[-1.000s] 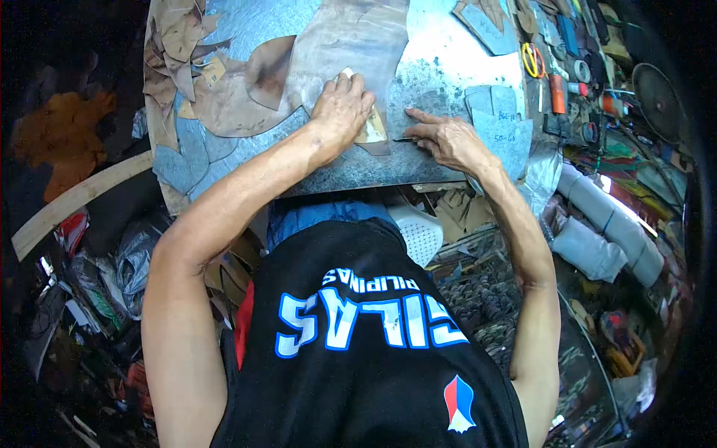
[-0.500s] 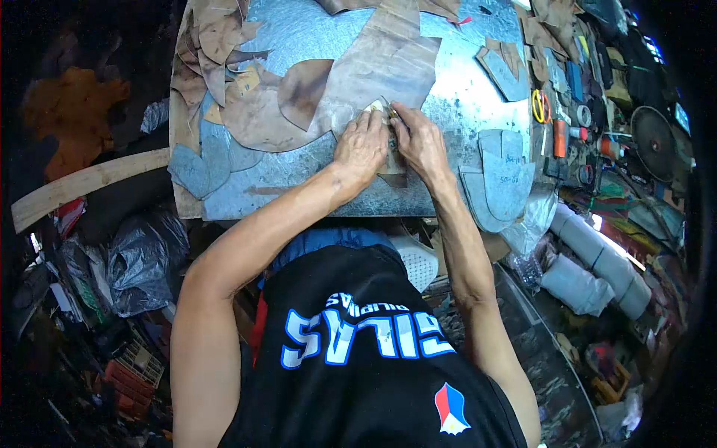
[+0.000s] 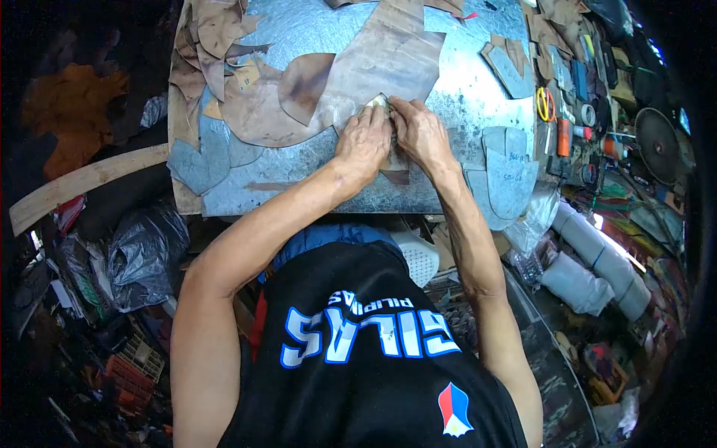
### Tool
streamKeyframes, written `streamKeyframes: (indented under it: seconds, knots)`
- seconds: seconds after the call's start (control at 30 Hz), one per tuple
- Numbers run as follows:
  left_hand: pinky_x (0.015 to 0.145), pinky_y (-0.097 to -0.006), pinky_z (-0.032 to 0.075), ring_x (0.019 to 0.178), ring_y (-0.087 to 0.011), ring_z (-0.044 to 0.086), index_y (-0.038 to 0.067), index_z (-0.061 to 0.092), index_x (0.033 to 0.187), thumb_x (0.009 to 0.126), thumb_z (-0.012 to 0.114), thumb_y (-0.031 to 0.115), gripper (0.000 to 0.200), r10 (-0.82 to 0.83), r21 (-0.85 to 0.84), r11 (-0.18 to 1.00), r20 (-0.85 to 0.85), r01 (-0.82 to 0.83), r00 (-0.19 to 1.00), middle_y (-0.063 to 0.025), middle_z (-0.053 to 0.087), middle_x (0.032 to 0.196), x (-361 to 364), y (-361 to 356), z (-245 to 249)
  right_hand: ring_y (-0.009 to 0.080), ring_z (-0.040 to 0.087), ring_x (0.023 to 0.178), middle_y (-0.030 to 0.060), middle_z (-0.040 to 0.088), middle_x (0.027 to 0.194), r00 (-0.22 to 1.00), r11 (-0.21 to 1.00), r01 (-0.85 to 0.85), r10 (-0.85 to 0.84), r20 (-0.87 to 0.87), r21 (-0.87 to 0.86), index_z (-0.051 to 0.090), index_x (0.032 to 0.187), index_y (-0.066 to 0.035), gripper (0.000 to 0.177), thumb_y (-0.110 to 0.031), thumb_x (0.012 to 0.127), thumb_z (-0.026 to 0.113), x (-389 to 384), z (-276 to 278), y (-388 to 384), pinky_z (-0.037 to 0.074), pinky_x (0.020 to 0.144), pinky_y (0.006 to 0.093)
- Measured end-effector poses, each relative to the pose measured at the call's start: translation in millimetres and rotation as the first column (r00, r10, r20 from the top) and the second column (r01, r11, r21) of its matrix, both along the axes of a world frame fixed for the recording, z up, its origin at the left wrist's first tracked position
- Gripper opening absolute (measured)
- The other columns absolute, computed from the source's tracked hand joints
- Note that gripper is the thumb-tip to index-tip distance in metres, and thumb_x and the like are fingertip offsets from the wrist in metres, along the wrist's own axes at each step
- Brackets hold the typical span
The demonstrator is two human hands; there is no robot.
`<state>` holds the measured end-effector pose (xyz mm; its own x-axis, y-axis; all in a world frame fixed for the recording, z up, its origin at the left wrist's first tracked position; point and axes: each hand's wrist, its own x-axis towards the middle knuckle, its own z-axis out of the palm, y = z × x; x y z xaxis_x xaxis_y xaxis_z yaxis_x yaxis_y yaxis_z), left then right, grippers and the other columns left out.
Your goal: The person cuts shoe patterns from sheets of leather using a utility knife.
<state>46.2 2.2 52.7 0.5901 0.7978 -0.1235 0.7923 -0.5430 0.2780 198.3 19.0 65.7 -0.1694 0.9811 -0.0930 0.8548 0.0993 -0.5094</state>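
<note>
My left hand (image 3: 364, 143) lies flat with its fingers stretched forward, pressing a small pale template (image 3: 380, 100) onto a piece of brown leather (image 3: 388, 63). Close beside it, my right hand (image 3: 423, 134) is closed in a pinch at the template's right edge. The thin tool in its fingers is mostly hidden now. Under both hands, the leather spreads over the metal-topped table. A darker strip of leather (image 3: 396, 177) shows below the hands.
Leather scraps (image 3: 216, 30) pile up on the table's left side. Grey patterns lie at left (image 3: 198, 168) and right (image 3: 508, 179). Yellow-handled scissors (image 3: 546, 104), an orange-handled tool (image 3: 563, 138) and a round dark disc (image 3: 657, 145) sit on the right. A wooden plank (image 3: 89, 179) juts out left.
My right hand has shifted slightly, its fingertips moving up and left toward the template's tip. The thin tool that showed between the hands is now covered. My left hand stays on the template.
</note>
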Motion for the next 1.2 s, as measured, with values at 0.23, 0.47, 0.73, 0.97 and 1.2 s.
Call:
streamKeyframes:
  seconds: [0.23,0.47,0.73,0.97,1.2]
  knots:
    - [0.099,-0.0439,0.043,0.129,-0.0349,0.047,-0.004,0.058,0.114,0.081,0.061,0.012,0.037,-0.021,-0.014,1.000,-0.026,0.021,0.999,-0.0243,0.050,0.134,-0.4,1.3,-1.2,0.0434,0.065,0.086,0.0225,0.067,0.096,0.998,0.998,-0.049,0.047,-0.028,-0.041,0.067,0.113,-0.006,0.027,-0.016,0.091,0.056,8.3,5.2,1.2,0.053,0.076,0.0488]
    - [0.095,-0.0437,0.044,0.126,-0.0339,0.049,-0.004,0.059,0.112,0.080,0.061,0.010,0.035,-0.018,-0.007,1.000,0.001,0.018,1.000,-0.0220,0.052,0.130,-0.2,2.1,1.0,0.0452,0.064,0.085,0.0251,0.066,0.095,0.999,0.998,0.013,-0.016,-0.042,-0.066,0.066,0.112,-0.005,0.026,-0.014,0.091,0.055,14.3,11.3,-32.7,0.052,0.076,0.0510]
    - [0.093,-0.0468,0.044,0.127,-0.0328,0.049,-0.002,0.059,0.114,0.074,0.074,0.018,0.047,-0.022,0.007,1.000,-0.020,0.022,1.000,-0.0209,0.051,0.132,-0.3,1.9,-2.5,0.0460,0.063,0.083,0.0263,0.064,0.095,0.988,0.986,0.142,-0.147,-0.047,-0.092,0.065,0.114,-0.008,0.024,-0.013,0.092,0.056,17.1,12.6,-77.5,0.052,0.073,0.0516]
    - [0.089,-0.0472,0.044,0.127,-0.0318,0.048,0.000,0.059,0.113,0.071,0.080,0.025,0.053,-0.044,-0.003,0.999,-0.054,0.044,0.998,-0.0200,0.050,0.134,-0.4,3.0,-1.0,0.0471,0.063,0.083,0.0276,0.063,0.096,0.964,0.952,0.261,-0.264,-0.001,-0.159,0.062,0.117,-0.003,0.026,-0.014,0.094,0.056,7.7,25.4,-119.9,0.052,0.072,0.0519]
    - [0.089,-0.0463,0.044,0.125,-0.0315,0.049,0.000,0.059,0.113,0.071,0.080,0.027,0.055,-0.080,-0.040,0.996,-0.072,0.077,0.994,-0.0191,0.050,0.132,0.7,9.3,0.9,0.0472,0.063,0.084,0.0276,0.063,0.096,0.934,0.928,0.355,-0.357,-0.005,-0.112,0.063,0.115,-0.003,0.025,-0.015,0.093,0.057,1.9,26.9,-160.1,0.051,0.072,0.0518]
